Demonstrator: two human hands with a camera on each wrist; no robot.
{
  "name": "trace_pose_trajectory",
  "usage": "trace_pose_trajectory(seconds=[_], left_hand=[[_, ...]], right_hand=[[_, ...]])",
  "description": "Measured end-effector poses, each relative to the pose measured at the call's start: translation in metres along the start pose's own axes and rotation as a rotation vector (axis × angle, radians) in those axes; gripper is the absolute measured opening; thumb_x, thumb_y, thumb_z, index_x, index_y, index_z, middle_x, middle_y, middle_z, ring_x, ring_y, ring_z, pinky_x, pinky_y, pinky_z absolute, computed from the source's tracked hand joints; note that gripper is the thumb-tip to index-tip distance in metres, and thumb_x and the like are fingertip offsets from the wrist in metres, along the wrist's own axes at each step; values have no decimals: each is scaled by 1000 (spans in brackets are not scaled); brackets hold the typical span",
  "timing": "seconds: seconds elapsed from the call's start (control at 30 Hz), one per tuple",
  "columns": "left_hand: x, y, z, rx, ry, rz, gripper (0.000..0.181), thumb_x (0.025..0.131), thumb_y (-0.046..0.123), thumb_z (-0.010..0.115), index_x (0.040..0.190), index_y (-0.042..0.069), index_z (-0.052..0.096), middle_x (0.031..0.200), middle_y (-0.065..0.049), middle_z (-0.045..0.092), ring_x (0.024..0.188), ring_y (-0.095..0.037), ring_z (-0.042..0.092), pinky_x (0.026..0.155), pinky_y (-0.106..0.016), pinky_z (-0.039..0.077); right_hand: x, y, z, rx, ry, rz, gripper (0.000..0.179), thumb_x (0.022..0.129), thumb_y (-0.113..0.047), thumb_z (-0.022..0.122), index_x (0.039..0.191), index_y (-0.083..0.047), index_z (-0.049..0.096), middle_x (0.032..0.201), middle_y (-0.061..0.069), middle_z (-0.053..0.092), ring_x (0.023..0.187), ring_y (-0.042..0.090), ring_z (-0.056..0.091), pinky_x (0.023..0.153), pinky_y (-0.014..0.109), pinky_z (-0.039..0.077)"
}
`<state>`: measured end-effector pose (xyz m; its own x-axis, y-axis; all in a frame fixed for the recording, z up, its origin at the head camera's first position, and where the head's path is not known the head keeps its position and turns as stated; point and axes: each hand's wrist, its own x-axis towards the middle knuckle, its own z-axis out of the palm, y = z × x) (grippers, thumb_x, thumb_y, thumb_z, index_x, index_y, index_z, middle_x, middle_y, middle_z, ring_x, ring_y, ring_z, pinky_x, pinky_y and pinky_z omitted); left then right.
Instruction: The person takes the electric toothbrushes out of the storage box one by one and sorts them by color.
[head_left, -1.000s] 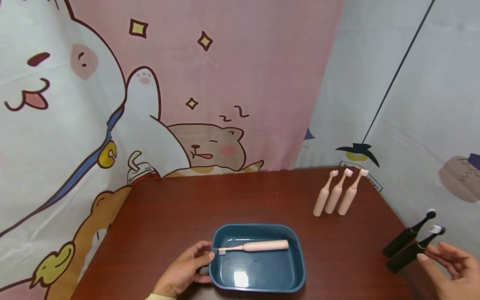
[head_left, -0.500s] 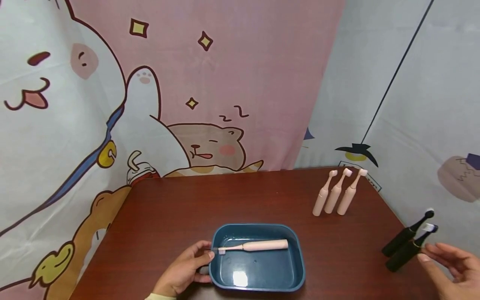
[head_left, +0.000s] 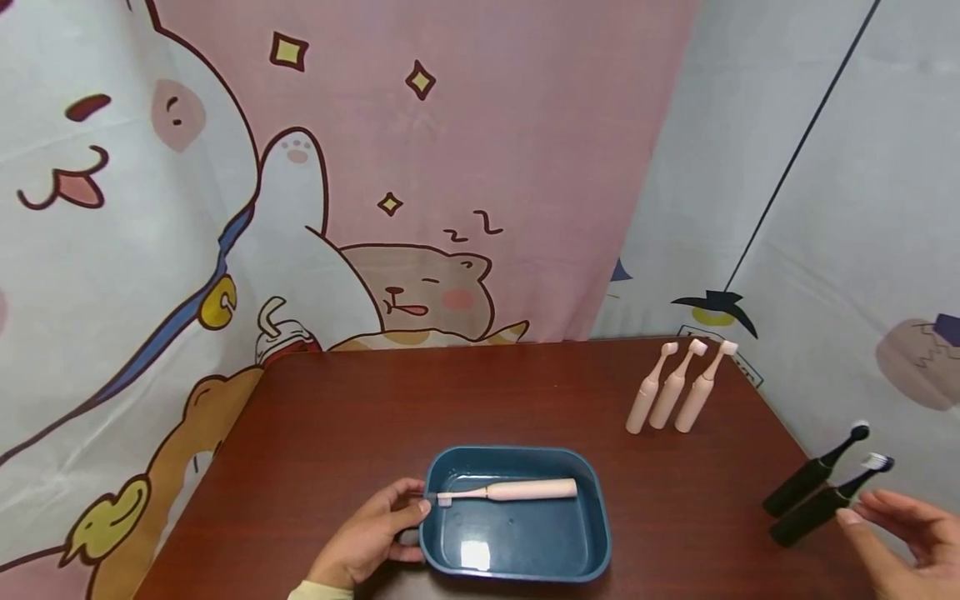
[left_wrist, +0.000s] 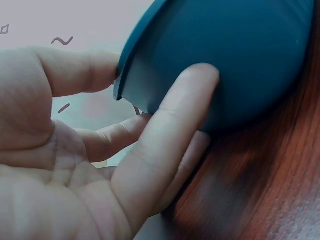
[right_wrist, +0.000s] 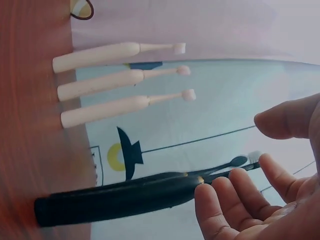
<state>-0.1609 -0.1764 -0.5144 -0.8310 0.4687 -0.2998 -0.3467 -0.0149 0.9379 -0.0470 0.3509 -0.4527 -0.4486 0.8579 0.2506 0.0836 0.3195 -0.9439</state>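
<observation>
My left hand (head_left: 375, 533) holds the left edge of a blue plastic tray (head_left: 517, 575), thumb at the rim and other fingers against the outer wall (left_wrist: 240, 65). A pale pink electric toothbrush (head_left: 525, 491) lies in the tray, bristle end to the left. At the far right, my right hand (head_left: 907, 542) is at the nearer of two black electric toothbrushes (head_left: 810, 517), which stands upright. In the right wrist view its fingertips (right_wrist: 206, 197) are by the toothbrush's neck, with the thumb (right_wrist: 282, 120) well apart from them. Behind stands the other black electric toothbrush (head_left: 798, 487).
Three pale pink electric toothbrushes (head_left: 670, 400) stand in a row at the back right of the brown wooden table (head_left: 360, 408). Printed cloth (head_left: 555, 167) with cartoon animals hangs behind the table and along its sides.
The nearer black toothbrush's head swings slightly left, then back right, beside my right hand. The left hand and tray stay almost still. The view shifts slightly.
</observation>
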Motion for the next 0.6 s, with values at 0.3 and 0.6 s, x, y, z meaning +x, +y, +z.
trace_pose_trajectory(seconds=[0.3, 0.6], left_hand=[[-1, -1, -1, 0, 10, 2, 56, 99, 24, 62, 141, -3, 36, 127, -22, 53, 97, -24, 66, 71, -45, 61], [1, -3, -3, 1, 1, 14, 54, 99, 23, 60, 140, -3, 37, 126, -22, 55, 99, -25, 66, 72, -46, 61]], right_hand=[[-12, -21, 14, -101, -194, -27, 34, 89, -3, 71, 114, -23, 61, 94, -28, 57, 85, -14, 54, 60, 2, 41], [-21, -40, 36, -237, -494, -190, 36, 91, -28, 73, 121, -16, 57, 101, -29, 56, 87, -15, 53, 61, 9, 45]])
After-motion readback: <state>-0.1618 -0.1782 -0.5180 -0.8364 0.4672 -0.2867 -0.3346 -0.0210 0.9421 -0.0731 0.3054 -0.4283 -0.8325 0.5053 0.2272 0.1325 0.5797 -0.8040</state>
